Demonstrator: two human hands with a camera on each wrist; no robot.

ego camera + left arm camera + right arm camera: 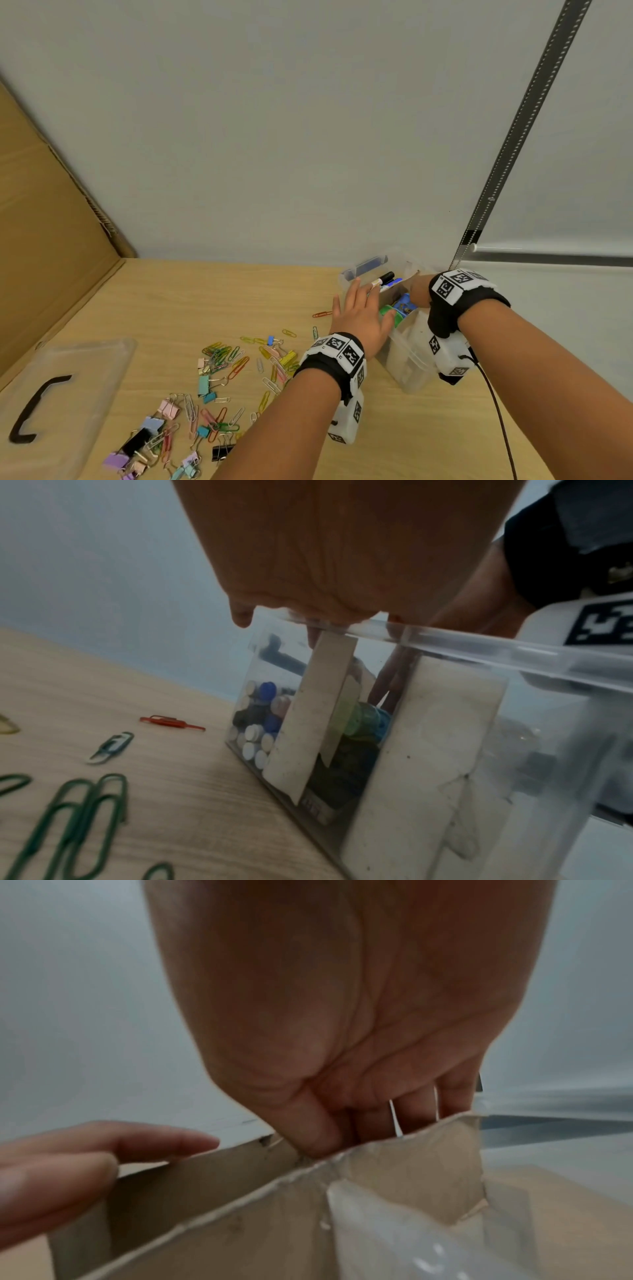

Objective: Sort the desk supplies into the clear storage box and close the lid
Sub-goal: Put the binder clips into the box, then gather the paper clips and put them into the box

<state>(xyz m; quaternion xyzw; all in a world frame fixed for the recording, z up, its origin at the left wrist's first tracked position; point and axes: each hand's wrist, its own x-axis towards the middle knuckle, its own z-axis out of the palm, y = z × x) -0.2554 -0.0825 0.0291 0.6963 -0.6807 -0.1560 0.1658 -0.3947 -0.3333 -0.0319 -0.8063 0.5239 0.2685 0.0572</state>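
The clear storage box point(407, 363) stands on the desk at the right, with no lid on. Cardboard dividers point(318, 710) split it; markers point(387, 279) fill the far compartment and green and blue tape rolls point(397, 310) the middle one. My left hand point(359, 308) lies flat with straight fingers over the box's left rim point(514, 647). My right hand point(419, 287) reaches into the box from the right; its thumb and fingers point(308, 1131) pinch the top edge of a cardboard divider point(394, 1177). The clear lid point(85, 377) with a black handle lies at the near left.
Several coloured paper clips and binder clips point(239, 377) are scattered on the wooden desk between the lid and the box. A red paper clip point(322, 314) lies just left of the box. A cardboard panel point(41, 240) lines the left side. A cable point(500, 421) trails from my right wrist.
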